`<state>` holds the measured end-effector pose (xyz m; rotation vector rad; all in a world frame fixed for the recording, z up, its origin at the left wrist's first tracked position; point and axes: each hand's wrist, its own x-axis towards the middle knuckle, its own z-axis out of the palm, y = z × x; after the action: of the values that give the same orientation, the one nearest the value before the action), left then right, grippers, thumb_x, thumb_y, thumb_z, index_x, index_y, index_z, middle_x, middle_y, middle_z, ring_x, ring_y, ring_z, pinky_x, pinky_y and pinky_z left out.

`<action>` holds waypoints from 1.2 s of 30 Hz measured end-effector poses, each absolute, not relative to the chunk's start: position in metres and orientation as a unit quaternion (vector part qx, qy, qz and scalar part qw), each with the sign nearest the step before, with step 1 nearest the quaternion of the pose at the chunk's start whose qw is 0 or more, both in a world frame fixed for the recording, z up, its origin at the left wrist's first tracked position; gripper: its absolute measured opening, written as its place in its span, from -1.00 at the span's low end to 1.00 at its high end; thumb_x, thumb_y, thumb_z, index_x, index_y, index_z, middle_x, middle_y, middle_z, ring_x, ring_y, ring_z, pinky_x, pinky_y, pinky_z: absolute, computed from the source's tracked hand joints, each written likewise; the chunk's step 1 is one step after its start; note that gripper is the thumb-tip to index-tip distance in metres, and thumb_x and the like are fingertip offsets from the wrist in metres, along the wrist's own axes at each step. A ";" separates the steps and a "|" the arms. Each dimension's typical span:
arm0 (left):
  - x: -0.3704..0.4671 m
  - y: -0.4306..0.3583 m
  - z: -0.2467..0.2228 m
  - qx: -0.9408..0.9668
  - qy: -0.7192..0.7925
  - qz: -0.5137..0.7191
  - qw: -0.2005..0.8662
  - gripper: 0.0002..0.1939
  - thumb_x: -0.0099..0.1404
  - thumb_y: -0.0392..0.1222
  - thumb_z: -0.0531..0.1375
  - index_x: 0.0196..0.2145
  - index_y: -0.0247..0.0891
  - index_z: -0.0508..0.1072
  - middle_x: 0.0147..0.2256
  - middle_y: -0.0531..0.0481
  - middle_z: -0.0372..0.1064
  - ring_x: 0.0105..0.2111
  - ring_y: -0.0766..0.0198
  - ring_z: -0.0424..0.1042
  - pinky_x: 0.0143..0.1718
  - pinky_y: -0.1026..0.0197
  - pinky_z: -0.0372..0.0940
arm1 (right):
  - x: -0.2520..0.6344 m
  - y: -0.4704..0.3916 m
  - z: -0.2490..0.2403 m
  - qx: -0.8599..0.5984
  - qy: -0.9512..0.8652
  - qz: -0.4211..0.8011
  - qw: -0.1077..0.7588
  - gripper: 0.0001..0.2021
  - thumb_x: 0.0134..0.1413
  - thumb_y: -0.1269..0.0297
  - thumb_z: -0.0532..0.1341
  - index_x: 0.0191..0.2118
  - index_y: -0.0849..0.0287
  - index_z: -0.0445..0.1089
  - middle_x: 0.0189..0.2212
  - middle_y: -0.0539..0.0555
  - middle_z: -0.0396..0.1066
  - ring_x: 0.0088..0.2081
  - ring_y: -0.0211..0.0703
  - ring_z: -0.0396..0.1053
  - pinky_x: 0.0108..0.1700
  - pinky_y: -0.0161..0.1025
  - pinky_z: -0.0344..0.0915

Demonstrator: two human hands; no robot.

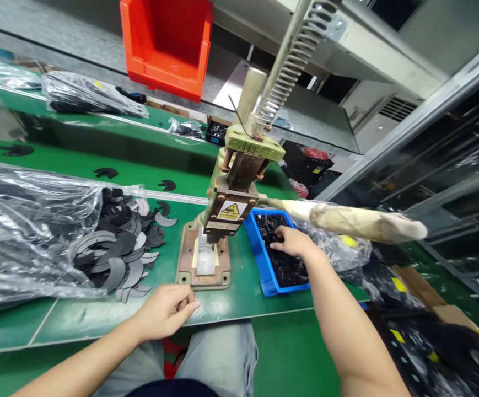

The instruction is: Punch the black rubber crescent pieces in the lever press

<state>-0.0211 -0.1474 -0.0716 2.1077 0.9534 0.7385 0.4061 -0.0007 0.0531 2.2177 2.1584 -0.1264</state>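
My left hand (167, 310) rests at the front edge of the green table, its fingers curled with nothing visible in them, just in front of the press base (185, 264). My right hand (291, 241) reaches into a blue bin (258, 248) of small black parts (284, 267), fingertips bent down among them; whether a part is pinched cannot be made out. Between the hands stands a hand press (233, 193) with a warning label and a pale block (206, 259) beneath its head. Left of it, curved black and grey pieces (125, 248) spill from a clear plastic bag (36, 231).
The press's wrapped lever (346, 219) sticks out to the right above my right forearm. An orange bin (167, 49) sits on the shelf behind. Several loose black pieces lie on the far belt. Plastic bags and boxes (416, 286) fill the right side.
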 end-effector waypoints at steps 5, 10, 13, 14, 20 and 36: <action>-0.019 -0.148 -0.064 0.816 0.373 0.290 0.334 -0.74 0.48 -0.04 0.18 -0.35 -0.19 0.41 -0.52 0.05 0.39 -0.46 0.26 0.40 -0.36 0.24 0.17 | 0.397 -0.035 0.026 0.711 0.699 -0.046 0.059 -0.57 0.12 0.11 0.39 0.06 0.19 0.48 0.00 0.27 0.58 0.02 0.09 0.56 0.08 -0.05 0.43; -0.017 -0.151 -0.062 0.811 0.385 0.298 0.325 -0.73 0.47 -0.03 0.19 -0.37 -0.20 0.41 -0.50 0.04 0.41 -0.46 0.26 0.39 -0.36 0.23 0.17 | 0.390 -0.042 0.023 0.723 0.690 -0.014 0.017 -0.71 0.30 0.18 0.15 -0.01 0.11 0.55 -0.03 0.26 0.60 0.01 0.09 0.56 0.04 -0.05 0.42; -0.017 -0.151 -0.062 0.808 0.389 0.301 0.326 -0.71 0.47 -0.01 0.19 -0.37 -0.20 0.42 -0.50 0.04 0.40 -0.46 0.27 0.37 -0.38 0.23 0.15 | 0.392 -0.047 0.028 0.739 0.673 0.002 -0.029 -0.66 0.32 0.15 0.10 0.00 0.03 0.58 -0.04 0.23 0.62 -0.01 0.07 0.57 0.04 -0.05 0.42; -0.017 -0.152 -0.062 0.807 0.389 0.302 0.327 -0.71 0.47 -0.01 0.18 -0.37 -0.20 0.43 -0.50 0.04 0.40 -0.46 0.27 0.37 -0.38 0.23 0.15 | 0.394 -0.049 0.029 0.745 0.665 0.006 -0.048 -0.66 0.32 0.14 0.10 0.00 0.03 0.58 -0.06 0.23 0.62 -0.02 0.08 0.57 0.04 -0.04 0.43; -0.020 -0.153 -0.064 0.807 0.384 0.310 0.324 -0.69 0.50 -0.01 0.16 -0.37 -0.22 0.43 -0.52 0.06 0.36 -0.48 0.30 0.35 -0.39 0.26 0.17 | 0.404 -0.067 0.037 0.754 0.627 0.027 -0.195 -0.65 0.30 0.19 0.11 0.06 0.10 0.54 -0.04 0.24 0.63 -0.01 0.11 0.58 0.14 0.04 0.44; 0.007 -0.157 0.002 0.789 0.325 0.385 0.351 -0.87 0.47 -0.08 0.23 -0.17 -0.19 0.46 -0.36 0.01 0.43 -0.43 0.29 0.39 -0.35 0.22 0.29 | 0.285 -0.178 0.003 0.514 0.695 -0.055 -0.500 -0.53 0.28 0.32 0.31 0.26 0.04 0.30 -0.09 0.10 0.67 -0.07 -0.08 0.67 0.13 0.01 0.58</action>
<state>0.0074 -0.1575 0.0024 2.0442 0.8424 0.9960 0.2846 -0.1784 0.0035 2.4846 3.3604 -0.2671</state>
